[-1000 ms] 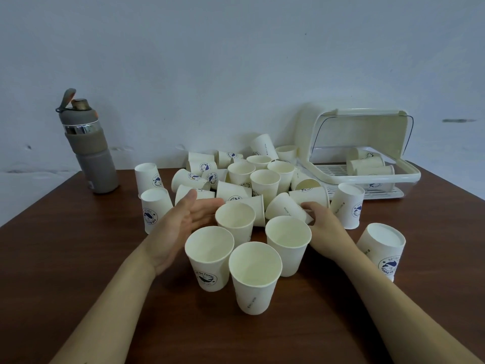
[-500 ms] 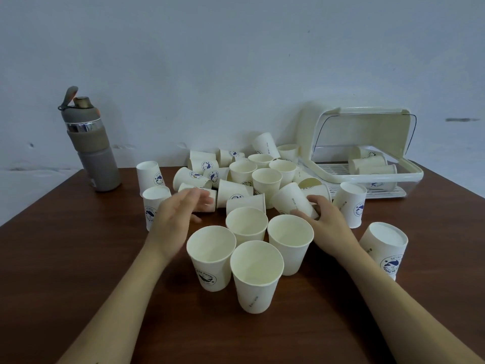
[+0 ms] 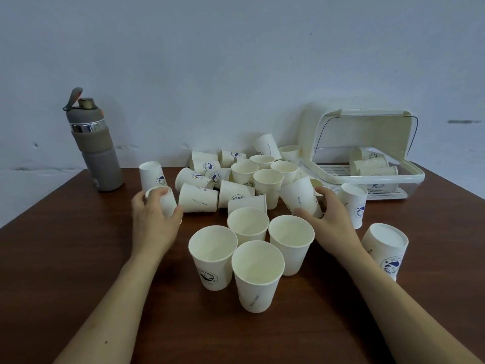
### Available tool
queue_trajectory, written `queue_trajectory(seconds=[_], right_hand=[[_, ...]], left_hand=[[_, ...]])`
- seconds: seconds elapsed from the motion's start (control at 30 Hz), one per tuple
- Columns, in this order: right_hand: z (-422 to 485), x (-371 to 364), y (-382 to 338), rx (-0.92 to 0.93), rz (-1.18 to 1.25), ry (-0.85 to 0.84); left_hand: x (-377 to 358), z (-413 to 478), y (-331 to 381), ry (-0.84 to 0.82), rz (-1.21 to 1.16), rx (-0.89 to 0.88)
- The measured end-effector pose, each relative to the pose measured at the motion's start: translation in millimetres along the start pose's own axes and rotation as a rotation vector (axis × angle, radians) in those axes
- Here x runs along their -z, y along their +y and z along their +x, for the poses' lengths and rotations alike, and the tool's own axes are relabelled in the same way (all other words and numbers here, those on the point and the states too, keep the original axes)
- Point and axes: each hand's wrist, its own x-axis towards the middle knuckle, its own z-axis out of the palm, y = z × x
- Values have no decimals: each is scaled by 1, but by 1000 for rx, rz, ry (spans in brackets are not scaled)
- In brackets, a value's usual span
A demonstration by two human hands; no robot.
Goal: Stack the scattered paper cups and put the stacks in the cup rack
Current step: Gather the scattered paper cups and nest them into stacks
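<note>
Grip confirmed, both sides.
My left hand (image 3: 153,224) has shifted left, curled round a standing cup (image 3: 165,203); right hand (image 3: 330,219) clasps a tilted cup (image 3: 300,198).

left hand (image 3: 154,224) and right hand (image 3: 331,219) bare, forearms (image 3: 105,311) bare, a small speck on the left.

Front-left upright paper cup (image 3: 213,258): blue round emblem, lettering "Be Funny" was legible. Inverted cup (image 3: 385,249), right: same emblem, lettering upside down. Smaller print was unreadable.
</note>
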Motion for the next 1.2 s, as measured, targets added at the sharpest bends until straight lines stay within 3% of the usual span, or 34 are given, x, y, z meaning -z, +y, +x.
queue_trajectory(seconds=[0.3, 0.5, 0.73, 0.93, 1.07, 1.2], right_hand=[[-3, 4, -6, 135, 225, 89], [-8, 6, -16, 204, 374, 102], [-16, 10, -22, 278, 467, 77], [-12, 11, -19, 266, 545, 48], [-15, 9, -19, 317, 609, -31], [-20, 7, -19, 356, 633, -128]], left_hand=[[5, 4, 1, 175, -85, -37], [17, -1, 22, 269, -371, -91], [15, -2, 34, -83, -964, 166], [23, -4, 38, -266, -1324, 308], [21, -8, 41, -400, -1366, 287], [18, -9, 43, -434, -1324, 276]])
